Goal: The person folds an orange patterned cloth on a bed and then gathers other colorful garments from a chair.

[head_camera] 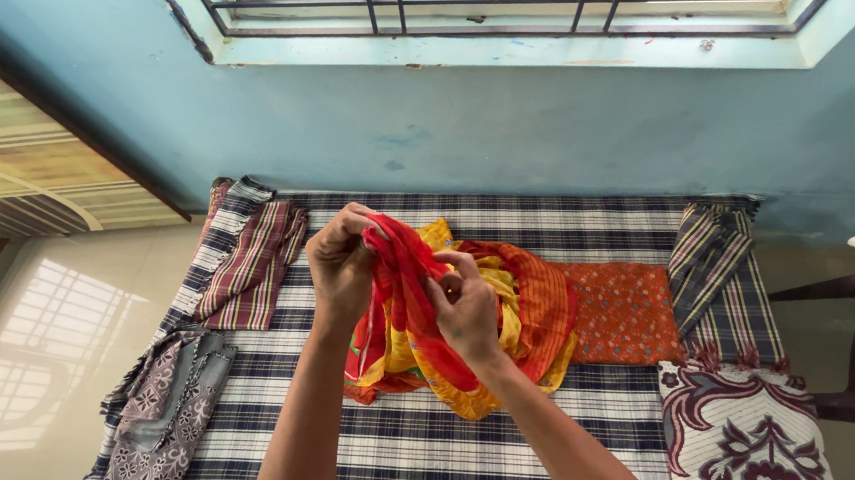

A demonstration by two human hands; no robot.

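I have the red and yellow cloth (463, 313) bunched up above the middle of the bed (413, 450), its lower folds hanging down onto the checked sheet. My left hand (341, 264) pinches its top edge, and my right hand (465, 313) is closed on a red fold just beside it. It is thin, with orange striped panels and a yellow border. Right behind it lies an orange patterned pillow (628, 309), partly covered by the cloth. A folded striped cloth (250, 263) sits to the left, a grey printed garment (165, 402) hangs off the near left edge, and a maroon flowered blanket (754, 453) is cut off at the right. How much cloth lies under the bundle, I cannot tell. A barred window (504, 5) is above.
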